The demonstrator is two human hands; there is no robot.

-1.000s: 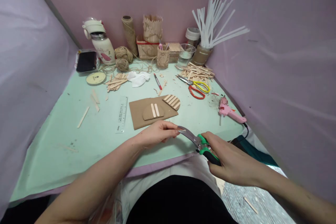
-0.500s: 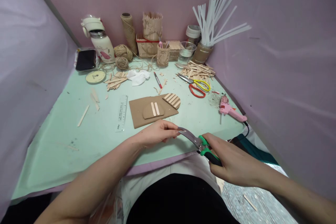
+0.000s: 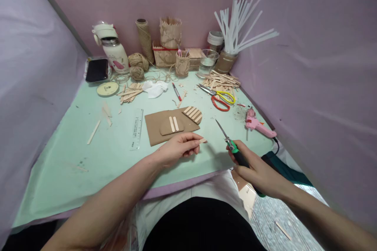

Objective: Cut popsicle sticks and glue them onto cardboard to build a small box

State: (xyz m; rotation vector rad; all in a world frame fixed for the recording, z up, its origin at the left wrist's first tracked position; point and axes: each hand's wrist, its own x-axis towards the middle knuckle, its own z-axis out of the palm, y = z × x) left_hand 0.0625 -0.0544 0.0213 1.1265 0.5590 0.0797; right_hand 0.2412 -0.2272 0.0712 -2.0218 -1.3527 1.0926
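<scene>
Head view: a pale, flat wooden stick (image 3: pixel 203 140) shows only a short end, the rest hidden by the left hand (image 3: pixel 181 147); the shears (image 3: pixel 232 146) have slim metal blades, seen edge-on, and green-and-black handles. From the left hand, a wooden pot (image 3: pixel 182 67) at 12 o'clock holds a pink-handled tool (image 3: pixel 179 52); toward 1 o'clock, a clear cup (image 3: pixel 208 64) contains clear liquid, and beside it a brown jar (image 3: pixel 225 63) carries white rods (image 3: pixel 234 31). Left thumb and index finger pinch the stick, its end jutting toward 3 o'clock. The right hand (image 3: pixel 256 172) wraps the handles, blades pointing to 11 o'clock, apart from the stick.
</scene>
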